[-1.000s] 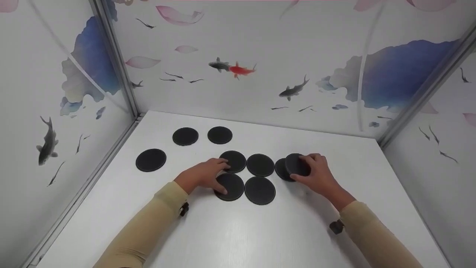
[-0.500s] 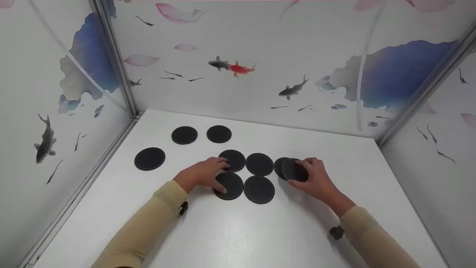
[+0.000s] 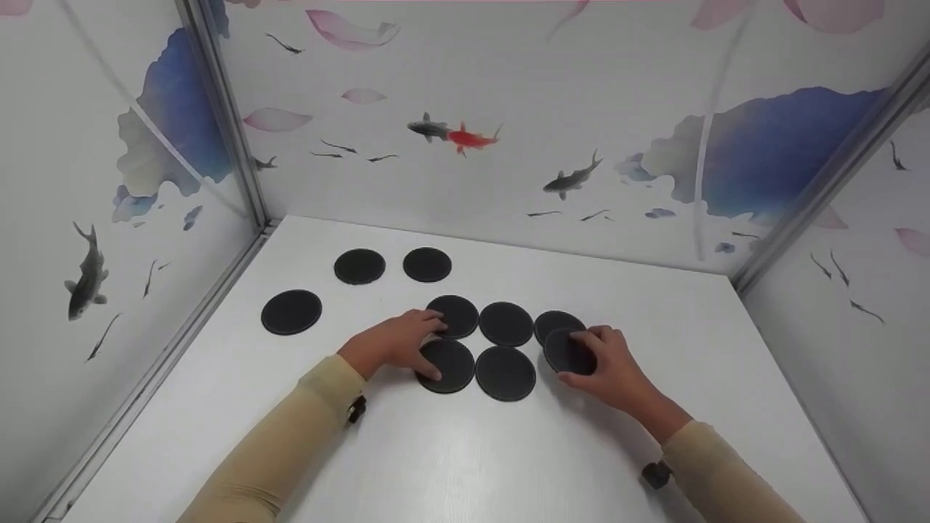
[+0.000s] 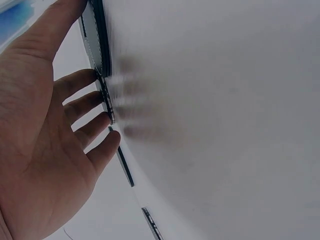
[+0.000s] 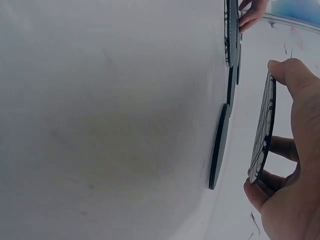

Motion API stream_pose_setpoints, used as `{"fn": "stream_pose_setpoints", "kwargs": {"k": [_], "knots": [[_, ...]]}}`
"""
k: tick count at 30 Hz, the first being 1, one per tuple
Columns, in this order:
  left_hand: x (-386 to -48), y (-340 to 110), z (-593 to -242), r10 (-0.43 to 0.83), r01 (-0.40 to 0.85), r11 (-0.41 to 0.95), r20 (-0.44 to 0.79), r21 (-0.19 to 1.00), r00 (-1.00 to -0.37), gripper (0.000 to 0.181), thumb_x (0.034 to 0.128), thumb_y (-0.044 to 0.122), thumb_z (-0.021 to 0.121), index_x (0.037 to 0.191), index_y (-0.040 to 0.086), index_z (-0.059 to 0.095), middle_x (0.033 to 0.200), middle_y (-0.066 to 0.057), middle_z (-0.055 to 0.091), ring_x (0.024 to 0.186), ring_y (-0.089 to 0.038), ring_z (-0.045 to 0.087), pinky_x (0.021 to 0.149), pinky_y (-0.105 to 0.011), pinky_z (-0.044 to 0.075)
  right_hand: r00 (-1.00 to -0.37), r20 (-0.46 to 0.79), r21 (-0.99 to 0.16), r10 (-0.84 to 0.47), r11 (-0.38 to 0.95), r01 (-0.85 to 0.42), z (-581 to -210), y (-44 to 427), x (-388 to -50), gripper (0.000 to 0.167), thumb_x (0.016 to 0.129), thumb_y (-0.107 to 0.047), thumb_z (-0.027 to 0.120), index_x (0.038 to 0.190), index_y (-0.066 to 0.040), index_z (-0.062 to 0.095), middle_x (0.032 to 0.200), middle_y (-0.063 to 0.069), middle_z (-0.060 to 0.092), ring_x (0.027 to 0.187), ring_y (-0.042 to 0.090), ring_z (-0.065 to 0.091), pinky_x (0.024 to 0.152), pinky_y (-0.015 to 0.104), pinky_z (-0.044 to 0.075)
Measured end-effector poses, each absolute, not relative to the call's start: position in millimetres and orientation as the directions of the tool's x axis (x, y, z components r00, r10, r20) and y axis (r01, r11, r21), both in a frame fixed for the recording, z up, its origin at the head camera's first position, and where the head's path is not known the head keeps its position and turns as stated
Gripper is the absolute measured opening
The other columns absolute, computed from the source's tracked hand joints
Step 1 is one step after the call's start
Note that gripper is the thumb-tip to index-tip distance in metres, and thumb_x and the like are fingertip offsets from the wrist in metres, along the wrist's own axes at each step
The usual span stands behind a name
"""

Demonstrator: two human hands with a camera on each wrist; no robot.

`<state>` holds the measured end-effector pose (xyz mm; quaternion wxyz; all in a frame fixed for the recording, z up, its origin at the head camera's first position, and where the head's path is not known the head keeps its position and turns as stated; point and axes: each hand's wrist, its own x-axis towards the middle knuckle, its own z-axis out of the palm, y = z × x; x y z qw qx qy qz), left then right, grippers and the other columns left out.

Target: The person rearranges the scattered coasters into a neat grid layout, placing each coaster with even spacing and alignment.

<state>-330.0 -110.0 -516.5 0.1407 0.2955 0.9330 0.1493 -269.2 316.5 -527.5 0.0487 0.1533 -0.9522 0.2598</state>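
My right hand (image 3: pixel 617 367) pinches a round black coaster (image 3: pixel 570 354) by its edge between thumb and fingers. The right wrist view has that coaster's patterned light underside (image 5: pixel 262 130) turned to the camera, with the coaster held above the table. In the head view it overlaps part of another coaster (image 3: pixel 558 325), the right end of the back row. My left hand (image 3: pixel 389 341) rests its fingers on the back-left coaster (image 3: pixel 458 314) and its thumb on the front-left coaster (image 3: pixel 450 365). The back-middle coaster (image 3: pixel 506 324) and front-right coaster (image 3: pixel 506 373) lie flat, edge to edge with their neighbours.
Three more black coasters lie apart from the group: a far-left one (image 3: pixel 291 312) and two at the back, a left one (image 3: pixel 360 266) and a right one (image 3: pixel 427 264). White panels with fish pictures wall in the white table (image 3: pixel 450 465) at the back and sides.
My right hand has brought its coaster toward me and slightly left, uncovering more of the coaster behind it. The left hand stays in place on its two coasters.
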Motion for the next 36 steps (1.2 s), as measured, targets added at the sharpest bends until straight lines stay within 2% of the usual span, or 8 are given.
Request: {"fn": "stream_pose_setpoints", "kwargs": {"k": [24,36], "knots": [[-330,-111,-518,0.613,0.529,0.764,-0.155,0.370,-0.775,0.098,0.0877,0.055,0.092,0.166,0.014,0.050,0.177,-0.008,0.036,0.164,-0.031,0.031,0.129,-0.050,0.035,-0.938,0.154,-0.447,-0.309,0.825,-0.345,-539,312,-255,0.078,0.088,-0.043,0.095,0.150,-0.008,0.064,0.141,0.016,0.055,0.131,0.033,0.049,0.106,0.054,0.053],[-332,-111,-521,0.609,0.528,0.767,-0.156,0.363,-0.778,0.098,0.0879,0.056,0.091,0.166,0.014,0.050,0.177,-0.008,0.036,0.164,-0.031,0.030,0.130,-0.049,0.035,-0.942,0.130,-0.458,-0.308,0.824,-0.333,-540,312,-251,0.074,0.088,-0.044,0.094,0.148,-0.011,0.066,0.140,0.014,0.055,0.129,0.032,0.048,0.104,0.053,0.053]]}}
